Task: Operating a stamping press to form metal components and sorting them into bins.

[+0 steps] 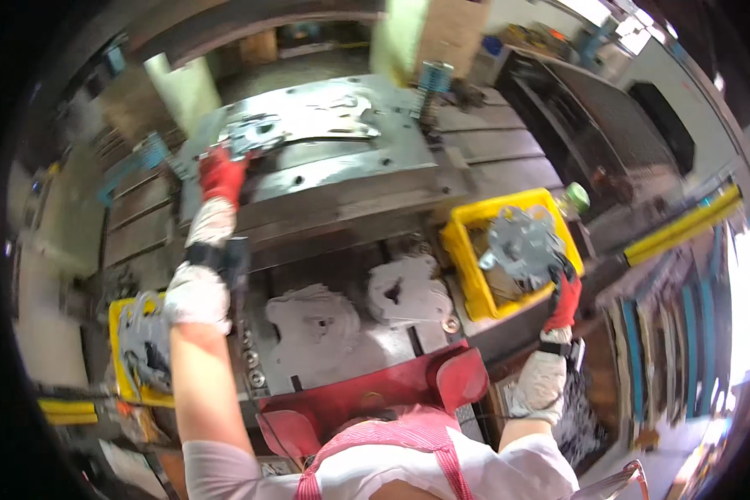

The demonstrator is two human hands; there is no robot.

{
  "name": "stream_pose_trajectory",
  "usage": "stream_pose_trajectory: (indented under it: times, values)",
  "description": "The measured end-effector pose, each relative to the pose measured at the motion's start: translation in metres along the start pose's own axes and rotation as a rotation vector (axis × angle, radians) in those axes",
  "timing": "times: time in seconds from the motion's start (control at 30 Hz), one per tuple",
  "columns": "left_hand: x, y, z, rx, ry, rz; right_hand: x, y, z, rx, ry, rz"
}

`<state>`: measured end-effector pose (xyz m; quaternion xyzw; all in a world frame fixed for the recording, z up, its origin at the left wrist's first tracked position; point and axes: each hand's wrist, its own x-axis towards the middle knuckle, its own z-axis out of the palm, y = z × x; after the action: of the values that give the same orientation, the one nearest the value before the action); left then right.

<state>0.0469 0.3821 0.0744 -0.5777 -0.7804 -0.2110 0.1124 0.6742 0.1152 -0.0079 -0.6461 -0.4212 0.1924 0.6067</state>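
My left hand (223, 177), in a red glove, reaches out to the left end of a steel die block (342, 177). Its fingers close on the near edge of a shiny cut-out metal plate (262, 132), though the fingertips are partly hidden. On the right, my right hand (565, 296), in a red and black glove, grips the edge of a grey flat metal plate (521, 242). That plate lies in or just over a yellow bin (486, 302). A bright, irregular metal shape (333, 115) is on top of the die block.
Two stacks of grey plates, a left stack (312, 321) and a right stack (408, 289), lie on the bench before me. A second yellow bin (125, 367) with metal parts stands at left. Near my body is a red padded seat or guard (375, 383). Press columns (183, 92) rise behind.
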Motion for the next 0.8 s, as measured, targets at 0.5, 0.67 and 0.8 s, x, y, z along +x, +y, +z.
stream_pose_trajectory:
  times: [0.5,0.67,0.8]
  values:
    - [-0.016,0.016,-0.046,0.008,-0.164,-0.187,0.003,-0.083,0.064,-0.955,0.259,-0.079]
    - [0.001,-0.012,-0.030,-0.214,-0.263,-0.022,0.007,-0.120,0.173,-0.710,-0.124,-0.637]
    - [-0.002,-0.034,-0.014,-0.231,-0.186,-0.008,-0.008,-0.207,0.317,-0.313,-0.635,-0.888]
